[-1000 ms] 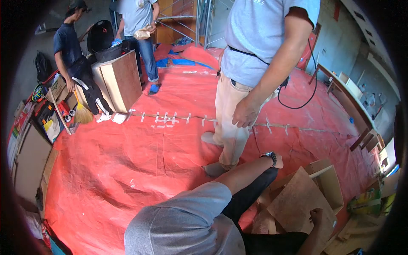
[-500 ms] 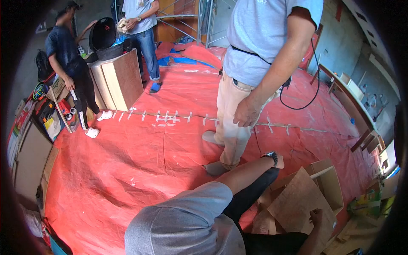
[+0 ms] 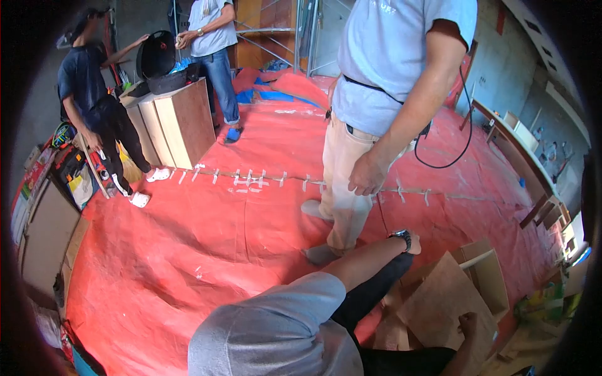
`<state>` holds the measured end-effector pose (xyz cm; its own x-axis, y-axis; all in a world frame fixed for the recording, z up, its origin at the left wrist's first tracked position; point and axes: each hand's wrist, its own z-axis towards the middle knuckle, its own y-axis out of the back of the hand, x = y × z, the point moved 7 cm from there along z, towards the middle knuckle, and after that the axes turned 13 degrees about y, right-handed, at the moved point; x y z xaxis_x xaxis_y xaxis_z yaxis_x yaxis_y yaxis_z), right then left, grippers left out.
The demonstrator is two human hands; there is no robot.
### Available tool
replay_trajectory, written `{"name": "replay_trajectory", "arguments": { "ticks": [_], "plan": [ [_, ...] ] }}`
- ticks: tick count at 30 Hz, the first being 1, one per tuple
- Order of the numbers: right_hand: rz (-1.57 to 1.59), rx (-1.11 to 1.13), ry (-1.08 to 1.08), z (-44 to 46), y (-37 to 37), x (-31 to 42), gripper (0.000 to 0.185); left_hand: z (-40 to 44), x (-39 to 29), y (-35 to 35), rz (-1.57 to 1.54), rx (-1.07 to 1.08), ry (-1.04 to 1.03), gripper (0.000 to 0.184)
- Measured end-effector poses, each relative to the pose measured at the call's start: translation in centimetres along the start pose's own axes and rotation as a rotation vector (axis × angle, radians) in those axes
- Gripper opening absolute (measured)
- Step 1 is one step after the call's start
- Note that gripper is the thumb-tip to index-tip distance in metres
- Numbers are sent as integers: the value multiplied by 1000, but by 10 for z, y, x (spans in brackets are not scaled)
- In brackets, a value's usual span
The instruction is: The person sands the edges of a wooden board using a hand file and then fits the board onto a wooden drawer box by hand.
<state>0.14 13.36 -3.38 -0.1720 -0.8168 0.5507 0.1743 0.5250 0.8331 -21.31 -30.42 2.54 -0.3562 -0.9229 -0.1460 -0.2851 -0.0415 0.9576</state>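
My left hand [image 3: 414, 243] rests at my bent knee, below a dark wristwatch [image 3: 401, 238]; its fingers are mostly hidden. Lower down, my right hand [image 3: 467, 323] hangs over my other leg with its fingers curled in and nothing visible in them. Behind it lies a flat brown board [image 3: 442, 301], leaning by an open cardboard box [image 3: 486, 272]. My grey sleeve [image 3: 269, 313] fills the bottom middle.
A person in light trousers [image 3: 351, 156] stands close in front. Two people [image 3: 97, 94] [image 3: 216, 56] are near a wooden cabinet [image 3: 185, 122] with an open black case [image 3: 157, 56] on top. Red sheeting [image 3: 188, 232] covers the floor; a long bench [image 3: 508, 138] runs along the right.
The person in dark clothes has straightened and stepped back to the left, one arm stretched to the black case. The person behind the cabinet has raised their hands. My hands have hardly moved.
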Motion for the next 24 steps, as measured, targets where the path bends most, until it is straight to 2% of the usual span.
{"name": "replay_trajectory", "arguments": {
  "ticks": [4, 7, 9, 12, 16, 19, 22, 24],
  "plan": [
    [67, 101, -33, 3, -5, -7, 25, -15, 3, 14, -89, -4, 74, 47],
    [93, 51, -8, 5, -8, -14, 27, -15, 6, 13, -181, -6, 91, 51],
    [115, 13, 35, 1, -2, -4, 20, -21, 8, 17, -202, 31, 114, 52],
    [67, -38, 58, -5, 3, 15, 17, -35, 5, 25, -154, 26, 76, 53],
    [-8, -78, 67, -11, 9, 27, 17, -8, 6, 6, -81, 24, 81, 54],
    [1, 74, -42, -5, 1, 10, 31, -9, 7, 8, -107, 26, 116, 55],
    [39, -27, 66, -11, 8, 28, 22, -9, 8, 7, -118, 37, 124, 55],
    [52, -36, 76, -11, 8, 28, 24, -4, 12, 3, -114, 64, 152, 55]
  ]
}}
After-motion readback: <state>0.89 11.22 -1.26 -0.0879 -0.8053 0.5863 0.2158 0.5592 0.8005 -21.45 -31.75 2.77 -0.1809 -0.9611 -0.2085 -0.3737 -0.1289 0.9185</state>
